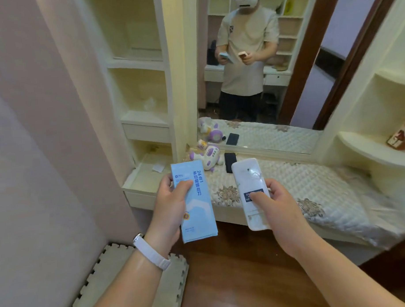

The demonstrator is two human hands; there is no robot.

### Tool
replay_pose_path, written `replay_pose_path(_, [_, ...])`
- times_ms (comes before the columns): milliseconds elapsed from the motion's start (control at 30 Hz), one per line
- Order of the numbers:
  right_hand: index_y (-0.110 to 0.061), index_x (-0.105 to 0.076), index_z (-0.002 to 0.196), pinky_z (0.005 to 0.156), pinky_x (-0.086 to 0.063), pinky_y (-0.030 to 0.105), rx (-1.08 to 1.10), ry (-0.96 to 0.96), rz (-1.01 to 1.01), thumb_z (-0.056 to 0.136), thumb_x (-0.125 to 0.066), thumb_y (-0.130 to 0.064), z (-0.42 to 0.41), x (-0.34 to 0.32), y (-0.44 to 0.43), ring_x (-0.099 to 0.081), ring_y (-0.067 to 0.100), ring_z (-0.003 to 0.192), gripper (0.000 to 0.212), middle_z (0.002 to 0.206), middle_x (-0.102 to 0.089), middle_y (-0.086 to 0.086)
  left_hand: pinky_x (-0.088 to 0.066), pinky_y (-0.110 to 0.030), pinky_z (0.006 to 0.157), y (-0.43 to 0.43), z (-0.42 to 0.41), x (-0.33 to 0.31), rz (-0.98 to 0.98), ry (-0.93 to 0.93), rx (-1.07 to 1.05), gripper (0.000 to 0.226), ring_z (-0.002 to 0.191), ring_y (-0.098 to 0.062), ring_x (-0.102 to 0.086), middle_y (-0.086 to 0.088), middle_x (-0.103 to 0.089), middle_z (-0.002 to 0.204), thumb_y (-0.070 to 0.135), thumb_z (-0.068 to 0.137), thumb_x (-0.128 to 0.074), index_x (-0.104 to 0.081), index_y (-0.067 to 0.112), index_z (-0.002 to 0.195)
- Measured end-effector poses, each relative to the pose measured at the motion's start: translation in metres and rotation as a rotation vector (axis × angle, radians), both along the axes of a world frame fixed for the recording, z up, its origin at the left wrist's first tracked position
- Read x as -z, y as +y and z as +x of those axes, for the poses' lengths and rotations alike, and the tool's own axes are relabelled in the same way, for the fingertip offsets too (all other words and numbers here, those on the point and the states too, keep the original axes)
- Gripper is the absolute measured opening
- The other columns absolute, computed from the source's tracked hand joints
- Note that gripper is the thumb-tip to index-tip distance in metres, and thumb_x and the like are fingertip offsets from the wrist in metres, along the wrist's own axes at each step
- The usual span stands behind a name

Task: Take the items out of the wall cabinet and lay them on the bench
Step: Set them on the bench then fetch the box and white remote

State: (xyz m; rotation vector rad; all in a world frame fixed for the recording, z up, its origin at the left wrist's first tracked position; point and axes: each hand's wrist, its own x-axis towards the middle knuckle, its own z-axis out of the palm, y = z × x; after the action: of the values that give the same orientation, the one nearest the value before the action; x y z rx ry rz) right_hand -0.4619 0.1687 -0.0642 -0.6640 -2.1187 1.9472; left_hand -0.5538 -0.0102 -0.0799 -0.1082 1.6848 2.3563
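Pale-blue and flat, the long printed cardboard box (194, 200) sits in your left hand (169, 207) at centre frame, thumb pinching its face, fingers behind. Your right hand (275, 207) grips a white plastic remote control (250, 190), thumb pressed on its dark label. Both items hover over the front edge of the quilted cream bench (313, 186). Behind them on the quilt lie a purple-and-white plush toy (207, 156) and a black phone (230, 162).

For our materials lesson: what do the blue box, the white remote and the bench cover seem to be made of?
Blue box: probably printed cardboard, matte, with sharp folded edges.
White remote: likely hard plastic, glossy, showing a soft sheen and rounded moulded corners.
Bench cover: quilted fabric, judging by its stitched diamond pattern and floral patches.
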Motion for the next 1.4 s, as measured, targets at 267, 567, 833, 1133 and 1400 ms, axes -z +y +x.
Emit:
replay_pose_path(267, [-0.024, -0.061, 0.103, 0.059, -0.052, 0.034, 0.168, -0.025, -0.012, 0.092, -0.058, -0.017, -0.047, 0.012, 0.041, -0.065, 0.023, 0.076, 0.014, 0.093, -0.068, 0.009, -0.056, -0.041, 0.064, 0.059, -0.077, 0.018, -0.01, 0.008, 0.191, 0.019, 0.079, -0.03, -0.072, -0.012, -0.074, 0.096, 0.009, 0.092, -0.058, -0.056, 0.014, 0.11])
replay_pose_path(567, [-0.023, -0.062, 0.102, 0.055, -0.048, 0.028, 0.222, -0.058, -0.064, 0.092, -0.059, -0.016, -0.097, 0.044, 0.124, -0.066, 0.017, 0.071, 0.013, 0.089, -0.07, 0.003, -0.056, -0.044, 0.071, 0.151, -0.126, 0.049, -0.003, -0.087, 0.219, 0.018, 0.082, -0.029, -0.071, -0.012, -0.074, 0.097, 0.007, 0.091, -0.057, -0.061, 0.013, 0.108])
replay_pose_path(833, [-0.019, -0.062, 0.1, 0.051, -0.049, 0.029, 0.145, -0.041, -0.18, 0.091, -0.058, -0.012, -0.158, 0.054, 0.24, -0.063, 0.013, 0.067, 0.012, 0.083, -0.068, 0.002, -0.053, -0.028, 0.054, 0.267, -0.172, 0.045, -0.129, -0.067, 0.173, 0.018, 0.07, -0.019, -0.07, -0.009, -0.073, 0.092, 0.004, 0.091, -0.054, -0.06, 0.008, 0.108])
replay_pose_path(1133, [-0.02, -0.061, 0.099, 0.061, -0.054, 0.036, 0.087, -0.058, -0.214, 0.09, -0.062, -0.011, -0.21, 0.076, 0.346, -0.068, 0.021, 0.076, 0.013, 0.09, -0.071, 0.006, -0.053, -0.032, 0.061, 0.375, -0.205, 0.067, -0.228, -0.156, 0.123, 0.014, 0.078, -0.024, -0.07, -0.012, -0.073, 0.097, 0.007, 0.091, -0.056, -0.061, 0.01, 0.104])
replay_pose_path(1400, [-0.025, -0.061, 0.102, 0.063, -0.053, 0.032, 0.052, -0.129, -0.217, 0.09, -0.061, -0.014, -0.244, 0.1, 0.385, -0.069, 0.019, 0.08, 0.016, 0.092, -0.071, 0.001, -0.053, -0.029, 0.061, 0.406, -0.249, 0.091, -0.386, -0.138, 0.111, 0.018, 0.079, -0.02, -0.071, -0.01, -0.073, 0.099, 0.009, 0.09, -0.056, -0.06, 0.009, 0.107])
